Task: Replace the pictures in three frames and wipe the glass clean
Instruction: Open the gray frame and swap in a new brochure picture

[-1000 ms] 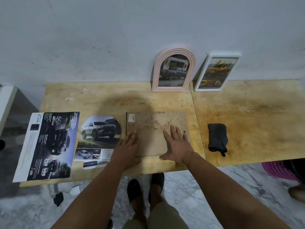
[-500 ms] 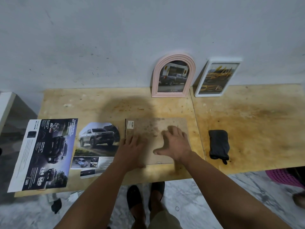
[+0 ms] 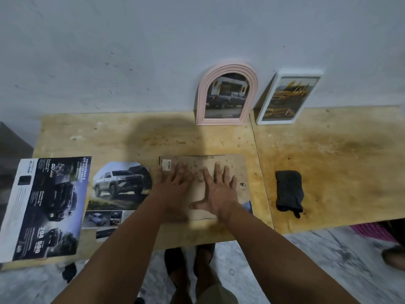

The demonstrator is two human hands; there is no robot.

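Head view shows a wooden table [image 3: 328,154] set against a pale wall [image 3: 131,51]. Near its front edge lies a brown backing board [image 3: 230,163] of a picture frame, flat, with a small white label [image 3: 166,166] in its far left corner. Both hands lie on this board with palms down. Left hand [image 3: 173,183] has straight fingers close together, a little blurred; right hand [image 3: 221,189] is spread wide, the thumb pointing left. Neither hand grips anything. A blue corner of paper [image 3: 248,206] shows from under the board beside the right wrist.

Just left of the board lies a cut-out car picture [image 3: 120,185], and further left a dark car brochure [image 3: 48,205] which reaches over the table edge. Right of the board, apart from it, lies a folded dark cloth [image 3: 289,191].

At the back, a pink arched frame [image 3: 226,95] and a white rectangular frame [image 3: 287,97] lean on the wall side by side, each holding a vehicle picture. Below the table the person's feet [image 3: 190,266] stand on a marble floor [image 3: 317,260]
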